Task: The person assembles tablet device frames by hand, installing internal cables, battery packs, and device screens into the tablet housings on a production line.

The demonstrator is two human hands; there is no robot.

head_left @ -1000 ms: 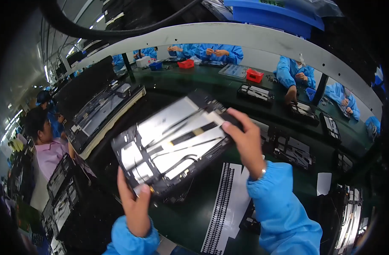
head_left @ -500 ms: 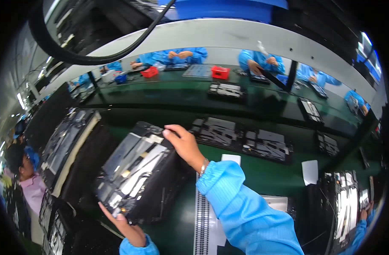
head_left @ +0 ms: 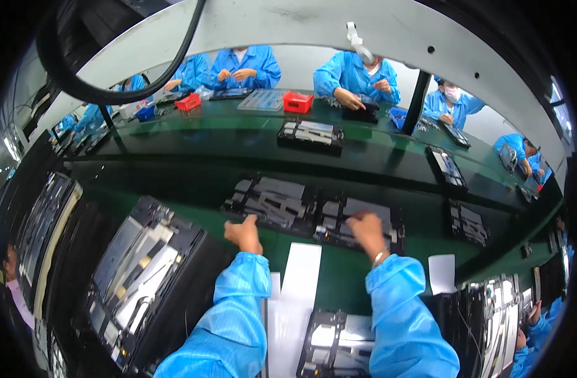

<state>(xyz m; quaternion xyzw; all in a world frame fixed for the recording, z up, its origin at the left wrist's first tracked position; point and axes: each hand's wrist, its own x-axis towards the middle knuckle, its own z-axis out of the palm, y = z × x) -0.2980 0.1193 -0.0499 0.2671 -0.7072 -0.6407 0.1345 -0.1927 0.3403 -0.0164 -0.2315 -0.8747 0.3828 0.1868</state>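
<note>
My left hand (head_left: 244,236) is at the near edge of a black tray (head_left: 266,203) that carries flat grey parts and thin strips. Its fingers are apart, and whether a fingertip touches the tray I cannot tell. Above a second, similar tray (head_left: 329,238), lying right beside the first, is my right hand (head_left: 369,233), slightly blurred, with its fingers bent loosely apart. Nothing shows in either hand. To the left of my left arm stands a tall stack of black trays (head_left: 143,264), its top one filled with shiny metal parts.
Another filled tray (head_left: 336,343) lies between my forearms, beside white paper (head_left: 301,271). More tray stacks stand at far left (head_left: 46,220) and right (head_left: 502,315). Beyond a raised ledge, co-workers in blue (head_left: 358,79) sit by red bins (head_left: 298,102). A black cable (head_left: 143,94) hangs upper left.
Both hands have left the top tray of the left stack, which now rests there. They have moved to the two trays on the green bench. The view has shifted.
</note>
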